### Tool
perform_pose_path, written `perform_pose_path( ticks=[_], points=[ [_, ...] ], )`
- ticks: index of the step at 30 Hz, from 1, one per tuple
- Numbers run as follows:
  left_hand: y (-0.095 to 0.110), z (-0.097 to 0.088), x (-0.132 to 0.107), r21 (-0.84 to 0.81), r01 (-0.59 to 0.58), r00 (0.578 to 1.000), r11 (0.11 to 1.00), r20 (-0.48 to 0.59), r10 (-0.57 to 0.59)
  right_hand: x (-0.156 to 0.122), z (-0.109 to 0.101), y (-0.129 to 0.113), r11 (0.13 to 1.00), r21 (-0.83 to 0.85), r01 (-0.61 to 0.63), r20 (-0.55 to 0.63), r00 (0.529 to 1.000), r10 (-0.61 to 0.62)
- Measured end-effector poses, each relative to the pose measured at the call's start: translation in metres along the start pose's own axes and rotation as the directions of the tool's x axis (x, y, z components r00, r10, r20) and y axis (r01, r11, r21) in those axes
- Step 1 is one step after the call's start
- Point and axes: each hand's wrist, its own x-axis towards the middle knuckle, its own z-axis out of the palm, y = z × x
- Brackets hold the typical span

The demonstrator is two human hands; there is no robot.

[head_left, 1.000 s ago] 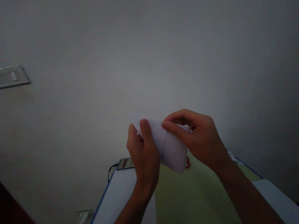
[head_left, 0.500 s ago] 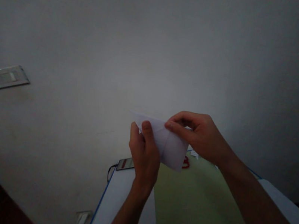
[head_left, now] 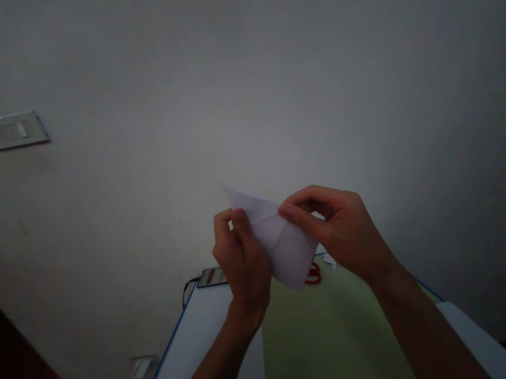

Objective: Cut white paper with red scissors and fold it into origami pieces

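Note:
A folded sheet of white paper [head_left: 293, 257] is held up above the table between my two hands, with creases across its face. My left hand [head_left: 244, 259] grips its lower left side, thumb on the near face and fingers curled at the edge. With thumb and fingertips, my right hand [head_left: 334, 225] pinches the top edge near the middle. The paper's left corner sticks out past my left thumb. Part of the sheet is hidden behind my hands.
Below is a green table [head_left: 328, 349] with blue edging. On it lie white sheets [head_left: 193, 340] at left, a phone [head_left: 211, 277] with a cable, red-handled scissors [head_left: 314, 275] and a paper scrap [head_left: 329, 260]. A wall [head_left: 269, 89] with a switch plate [head_left: 12, 132] rises behind.
My left hand has shifted slightly left and its thumb has moved down from the paper's upper part. The paper's left corner now flares out more. My right hand has barely moved.

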Motion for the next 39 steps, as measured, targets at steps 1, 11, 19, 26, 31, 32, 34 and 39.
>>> perform_pose_path(
  ticks=[1,11,19,26,31,32,34,39],
  points=[
    [0.000,0.000,0.000,0.009,-0.013,1.000,1.000,-0.008,0.013,0.000,0.000,0.000,1.000,0.011,-0.006,0.000,1.000,0.006],
    [-0.003,-0.005,0.010,0.122,-0.159,0.986,0.980,-0.031,0.164,0.000,0.001,-0.001,0.999,0.052,-0.013,0.019,1.000,0.012],
    [-0.002,-0.009,0.019,0.051,-0.155,0.987,0.987,0.045,0.153,-0.001,0.000,0.000,1.000,0.009,-0.019,0.016,1.000,0.019],
    [0.004,-0.009,0.021,-0.146,0.031,0.992,0.989,0.124,-0.013,-0.002,0.002,-0.003,0.999,0.004,-0.038,0.041,0.998,0.038],
    [0.000,-0.007,0.027,-0.193,0.116,0.975,0.974,0.208,-0.075,-0.003,0.001,-0.001,0.999,-0.051,-0.003,0.027,1.000,0.004],
    [0.000,-0.007,0.028,-0.183,0.091,0.976,0.979,0.213,-0.051,-0.003,0.001,0.000,0.998,-0.066,0.005,0.029,1.000,-0.003],
    [0.000,-0.009,0.031,-0.159,0.016,0.979,0.987,0.203,0.017,-0.003,0.000,0.000,0.996,-0.085,0.016,0.046,0.999,-0.012],
    [0.007,-0.013,0.033,-0.076,-0.127,0.987,0.989,0.085,0.133,-0.003,0.000,-0.003,0.996,-0.086,0.028,0.121,0.993,-0.017]
  ],
)
